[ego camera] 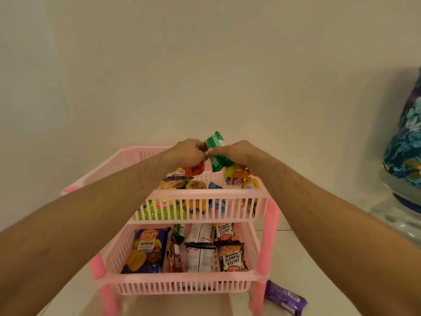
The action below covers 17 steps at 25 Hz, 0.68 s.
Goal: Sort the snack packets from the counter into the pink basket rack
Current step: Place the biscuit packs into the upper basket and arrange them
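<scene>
Plain cream wall [205,65] fills the upper half of the view, and below it a pale counter [293,254] carries the pink basket rack [200,286], a stack of slatted trays on pink corner posts. Both forearms reach forward from the lower corners, stretched nearly straight and converging above the rack's far side. The left hand [188,152] and the right hand [234,151] meet over the upper tray [205,197], knuckles up, fingers curled in and pinched together on a green packet [216,151], which stands roughly upright between them, its top poking above the fingers and its lower end hanging just over the tray. Beneath the hands, the upper tray holds a jumble of packets: a red one [195,168] just under the left hand, yellow-orange ones [241,176] at the right, a blue one [215,190] near the middle. The lower tray [182,275] holds a blue Lay's bag [147,249] at its left, two white packets [200,247] in the middle and two salted-peanut packets [229,246] at its right. A purple packet [284,297] lies on the counter just beside the rack's front right post. A floral-patterned object [407,144] sits at the right edge, well apart from the rack.
</scene>
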Motion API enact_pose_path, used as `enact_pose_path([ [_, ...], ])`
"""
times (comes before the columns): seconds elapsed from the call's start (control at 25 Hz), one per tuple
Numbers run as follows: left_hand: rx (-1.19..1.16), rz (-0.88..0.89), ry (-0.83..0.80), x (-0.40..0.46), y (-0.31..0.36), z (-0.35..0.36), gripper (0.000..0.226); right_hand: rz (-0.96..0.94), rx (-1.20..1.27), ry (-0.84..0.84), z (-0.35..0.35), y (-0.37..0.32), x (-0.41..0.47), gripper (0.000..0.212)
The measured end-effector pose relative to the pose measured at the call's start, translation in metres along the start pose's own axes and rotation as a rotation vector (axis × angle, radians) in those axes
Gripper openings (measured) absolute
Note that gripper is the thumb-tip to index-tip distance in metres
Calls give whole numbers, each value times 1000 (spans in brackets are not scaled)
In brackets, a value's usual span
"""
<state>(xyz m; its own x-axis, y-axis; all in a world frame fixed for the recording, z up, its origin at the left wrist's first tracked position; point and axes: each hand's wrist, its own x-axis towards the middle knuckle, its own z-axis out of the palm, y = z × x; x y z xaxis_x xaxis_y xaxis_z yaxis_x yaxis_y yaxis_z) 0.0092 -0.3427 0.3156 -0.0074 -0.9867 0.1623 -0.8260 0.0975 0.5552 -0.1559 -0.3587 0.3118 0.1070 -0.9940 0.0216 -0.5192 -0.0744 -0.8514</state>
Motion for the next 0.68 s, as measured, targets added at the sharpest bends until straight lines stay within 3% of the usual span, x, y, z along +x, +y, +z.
enact_pose_path([
  [0.12, 95, -17, -61, 25, -9, 5, 36, 55, -62, -12, 9, 4, 27, 79],
  [0.32, 217, -15, -109, 41, -32, 24, 36, 83, -258, -108, 22, 12, 53, 72],
  [0.52, 466, -39, -249, 41, -40, 28, 51, -41, -658, -102, 35, 12, 55, 75],
  [0.68, 454, -56, -285, 40, -36, 22, 60, -134, -811, -78, 38, 19, 53, 75],
])
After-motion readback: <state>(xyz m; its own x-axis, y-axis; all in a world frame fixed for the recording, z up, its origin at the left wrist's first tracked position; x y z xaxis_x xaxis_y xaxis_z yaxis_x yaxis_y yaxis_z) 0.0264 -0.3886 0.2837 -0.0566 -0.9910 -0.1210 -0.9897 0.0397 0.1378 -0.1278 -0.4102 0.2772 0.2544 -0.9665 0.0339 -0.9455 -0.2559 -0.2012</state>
